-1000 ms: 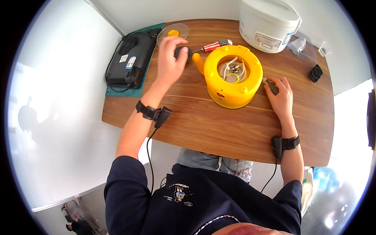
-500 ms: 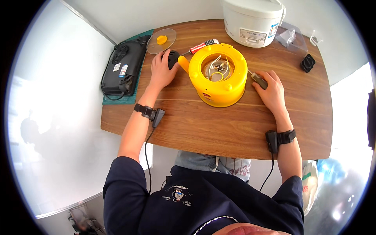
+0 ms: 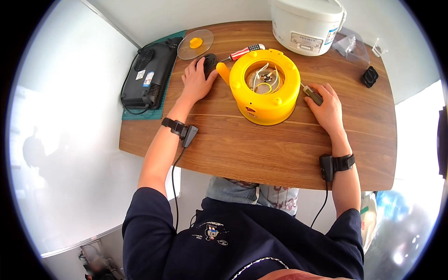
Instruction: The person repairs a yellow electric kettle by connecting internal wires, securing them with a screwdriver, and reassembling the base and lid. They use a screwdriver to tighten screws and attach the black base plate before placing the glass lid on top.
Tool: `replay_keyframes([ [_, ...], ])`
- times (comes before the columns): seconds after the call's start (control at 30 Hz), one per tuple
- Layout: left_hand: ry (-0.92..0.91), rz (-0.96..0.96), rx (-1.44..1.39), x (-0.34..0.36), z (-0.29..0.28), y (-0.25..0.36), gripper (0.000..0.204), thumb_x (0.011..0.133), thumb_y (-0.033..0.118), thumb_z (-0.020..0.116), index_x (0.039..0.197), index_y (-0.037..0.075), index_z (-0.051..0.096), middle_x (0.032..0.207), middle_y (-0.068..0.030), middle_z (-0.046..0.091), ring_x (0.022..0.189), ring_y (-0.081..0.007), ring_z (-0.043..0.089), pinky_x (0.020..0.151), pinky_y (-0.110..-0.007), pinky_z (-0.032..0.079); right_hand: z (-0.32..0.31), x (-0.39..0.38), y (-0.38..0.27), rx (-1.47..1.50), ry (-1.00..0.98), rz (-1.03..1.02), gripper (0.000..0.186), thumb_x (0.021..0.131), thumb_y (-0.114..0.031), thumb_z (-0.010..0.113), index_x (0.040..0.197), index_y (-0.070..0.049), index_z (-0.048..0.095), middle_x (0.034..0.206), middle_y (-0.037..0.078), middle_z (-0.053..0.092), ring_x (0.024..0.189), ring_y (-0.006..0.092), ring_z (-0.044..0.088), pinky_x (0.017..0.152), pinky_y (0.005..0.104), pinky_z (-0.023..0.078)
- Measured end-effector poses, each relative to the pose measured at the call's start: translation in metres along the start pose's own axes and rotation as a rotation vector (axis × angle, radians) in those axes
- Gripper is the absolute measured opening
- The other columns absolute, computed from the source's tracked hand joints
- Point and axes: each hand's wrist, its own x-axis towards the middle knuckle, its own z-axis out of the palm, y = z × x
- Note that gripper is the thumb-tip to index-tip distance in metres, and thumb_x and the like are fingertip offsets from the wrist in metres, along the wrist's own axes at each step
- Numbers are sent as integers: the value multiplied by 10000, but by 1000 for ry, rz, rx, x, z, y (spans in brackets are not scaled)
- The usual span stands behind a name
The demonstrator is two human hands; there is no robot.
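An upturned yellow appliance housing [image 3: 284, 107] sits on the table, with white and yellow wires [image 3: 265, 81] inside and a yellow spout-shaped projection at its left. My left hand [image 3: 198, 81] is at the housing's left, its curved fingers gripping a black rounded part [image 3: 209, 61], which they partly cover. My right hand [image 3: 329, 107] lies at the housing's right, fingers closed on a grey-handled screwdriver [image 3: 313, 95] whose metal shaft points toward the housing.
Behind lie a striped screwdriver [image 3: 240, 52], a clear lid [image 3: 205, 45] and a white cooker [image 3: 303, 23]. Left, a black appliance [image 3: 149, 79] rests on a green mat [image 3: 133, 115]. Right are a plastic tray [image 3: 354, 51] and a black piece [image 3: 369, 76] on the wooden table [image 3: 261, 154].
My left hand has lowered toward me onto the black rounded part, its fingers now curled at it. My right hand still holds the grey-handled screwdriver. The view has shifted slightly.
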Motion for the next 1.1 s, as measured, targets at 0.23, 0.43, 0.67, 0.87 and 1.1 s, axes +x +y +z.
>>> replay_keyframes([
  [0.23,23,11,-11,5,5,-6,756,992,552,591,1554,91,380,1529,-256,390,1422,-452,357,1137,-608,265,-1,1,2,16,2,1,334,828,-162,791,1149,-100,723,1032,102,662,1005,323,639,887,411,522],
  [0.43,131,-57,-124,7,-1,3,721,954,517,674,1479,77,451,1432,-251,450,1336,-450,418,1111,-584,309,-4,2,1,2,-15,6,330,827,-163,789,1144,-98,726,1024,103,664,1012,326,637,887,416,523],
  [0.67,256,135,-908,25,-71,56,602,978,333,691,1423,-16,482,1369,-173,509,1248,-250,526,1086,-394,417,-6,0,1,-7,-28,30,309,839,-175,778,1135,-96,730,1010,95,662,1013,313,641,881,409,527],
  [0.87,-51,614,-609,-5,-124,144,717,852,207,756,1483,55,450,1394,-156,535,1328,-325,498,1130,-444,382,-9,2,-3,10,-41,44,311,845,-173,774,1143,-96,728,1023,87,666,1019,308,642,887,402,526],
  [1.1,-127,681,-339,-13,-122,162,831,744,144,722,1518,70,426,1498,-165,463,1383,-371,438,1190,-479,321,-7,4,-3,13,-48,48,321,854,-170,765,1162,-93,717,1041,86,662,1040,309,634,904,408,522],
])
